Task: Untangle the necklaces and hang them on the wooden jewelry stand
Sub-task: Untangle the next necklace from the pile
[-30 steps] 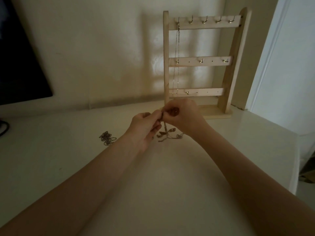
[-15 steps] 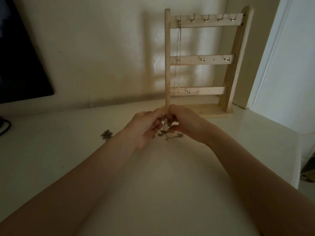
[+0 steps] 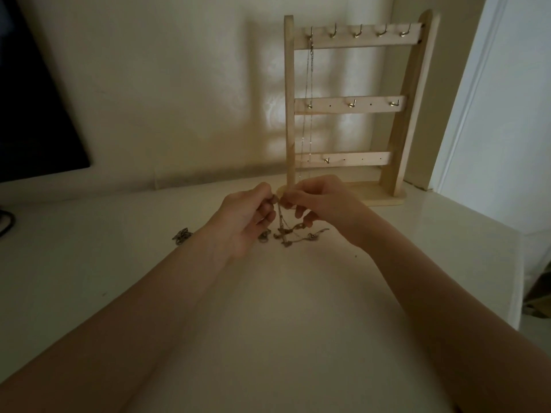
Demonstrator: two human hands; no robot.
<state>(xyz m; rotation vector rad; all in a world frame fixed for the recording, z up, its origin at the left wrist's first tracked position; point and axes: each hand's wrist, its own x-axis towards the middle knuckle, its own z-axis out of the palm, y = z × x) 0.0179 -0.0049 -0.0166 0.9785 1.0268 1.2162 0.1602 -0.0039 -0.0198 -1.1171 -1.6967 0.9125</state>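
both hands, left hand [image 3: 249, 214] and right hand [image 3: 320, 204], pinch the tangled necklaces [image 3: 287, 232]; thin, limp, snaggy chain, so grip right by the knot.

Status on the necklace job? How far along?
Done: one necklace hangs from the leftmost top hook of the stand. In hand: the left hand and right hand pinch a tangled chain that trails on the table. Left: freeing and hanging that chain, plus a small heap of chain lying further left. The other hooks are bare.
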